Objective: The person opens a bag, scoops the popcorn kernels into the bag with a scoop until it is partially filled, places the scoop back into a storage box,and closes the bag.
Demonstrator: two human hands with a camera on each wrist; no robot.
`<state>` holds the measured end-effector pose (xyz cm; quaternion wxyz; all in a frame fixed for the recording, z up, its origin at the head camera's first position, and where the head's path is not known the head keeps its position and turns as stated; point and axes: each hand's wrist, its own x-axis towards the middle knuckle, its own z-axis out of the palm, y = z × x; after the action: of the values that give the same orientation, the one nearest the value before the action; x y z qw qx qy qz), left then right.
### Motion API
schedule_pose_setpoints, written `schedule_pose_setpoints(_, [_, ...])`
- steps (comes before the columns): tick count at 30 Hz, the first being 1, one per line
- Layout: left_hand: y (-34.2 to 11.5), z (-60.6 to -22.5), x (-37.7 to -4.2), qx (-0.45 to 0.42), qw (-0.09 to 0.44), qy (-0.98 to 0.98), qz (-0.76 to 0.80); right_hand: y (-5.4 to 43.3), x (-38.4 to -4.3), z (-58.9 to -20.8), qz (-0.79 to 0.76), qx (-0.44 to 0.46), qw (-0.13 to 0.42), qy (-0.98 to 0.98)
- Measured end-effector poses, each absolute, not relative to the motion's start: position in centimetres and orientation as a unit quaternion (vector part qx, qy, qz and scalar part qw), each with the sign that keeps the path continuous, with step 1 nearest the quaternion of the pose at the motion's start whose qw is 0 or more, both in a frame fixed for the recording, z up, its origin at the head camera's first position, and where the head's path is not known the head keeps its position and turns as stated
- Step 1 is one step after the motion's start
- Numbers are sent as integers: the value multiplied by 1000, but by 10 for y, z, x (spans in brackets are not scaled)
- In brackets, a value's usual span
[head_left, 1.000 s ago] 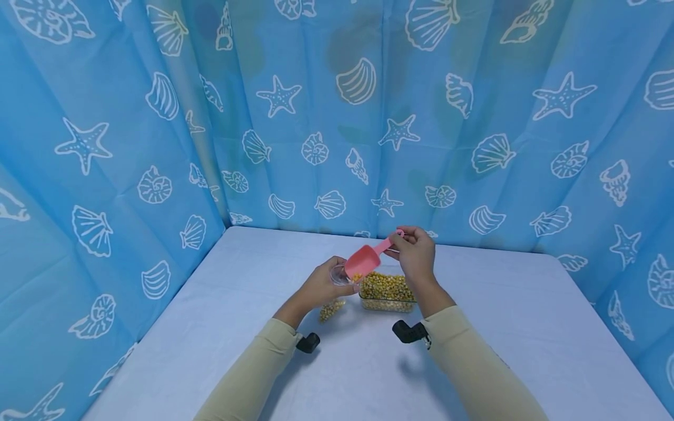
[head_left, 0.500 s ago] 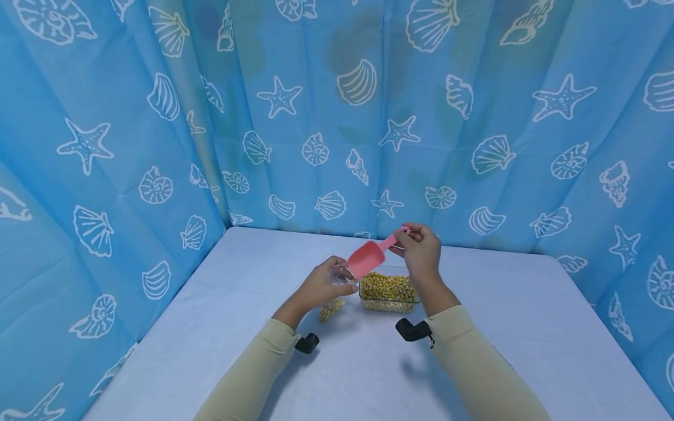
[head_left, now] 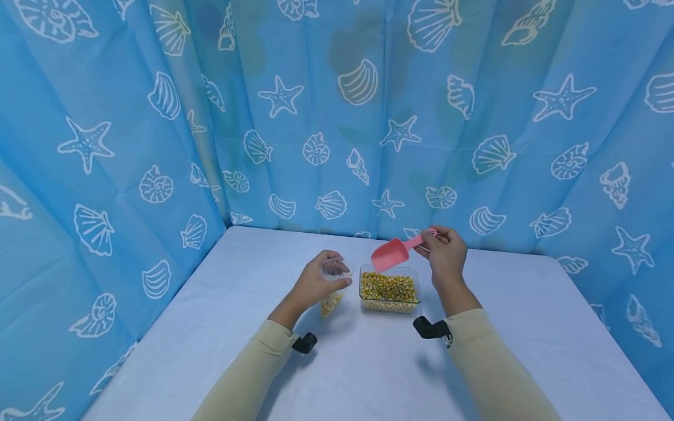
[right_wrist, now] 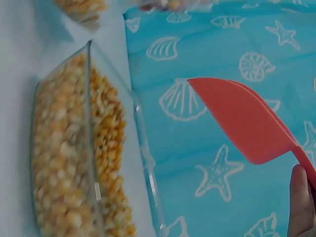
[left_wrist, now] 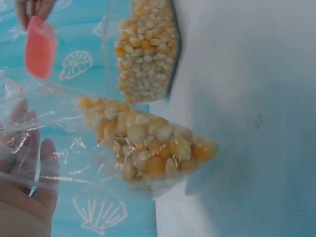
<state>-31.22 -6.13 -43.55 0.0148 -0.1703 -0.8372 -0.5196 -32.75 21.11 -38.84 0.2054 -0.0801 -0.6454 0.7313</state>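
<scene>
My left hand (head_left: pixel 310 285) holds the mouth of a clear plastic bag (left_wrist: pixel 69 153). Its pointed bottom hangs down with corn kernels (left_wrist: pixel 153 145) gathered in the tip. In the right hand (head_left: pixel 447 257) is the handle end of a pink scoop (head_left: pixel 391 255), pinched between thumb and fingers. The scoop hovers tilted over the back of a rectangular glass container (head_left: pixel 391 301), its blade pointing left toward the bag. Yellow corn kernels (head_left: pixel 389 285) fill much of that container. From the head view I see no kernels in the scoop; the right wrist view shows its side.
A white-covered table (head_left: pixel 347 374) carries the container, just right of the bag. Blue curtains (head_left: pixel 316 117) with white shell prints stand close behind the table and along its sides. Both forearms wear black wrist devices (head_left: pixel 432 328).
The scoop has moved right, away from the bag's mouth to above the container. Kernels seen at its lip one second ago are gone. My left hand has shifted slightly left with the bag.
</scene>
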Motion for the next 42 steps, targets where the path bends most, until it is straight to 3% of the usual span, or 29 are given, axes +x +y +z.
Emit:
schedule_pose_setpoints(16, [-64,-435,-306,-181,12,-831,-526,250,-321,-417,652,-154,237,-704])
schedule_pose_setpoints(24, [-61,-440,-307,-186,12,-829,-527,255,-320,-414,574,-127,252,-768])
schedule_pose_setpoints(42, [-63,-441,-307,-173,10,-835,-522,241,-323,-436,589,-157,173,-774])
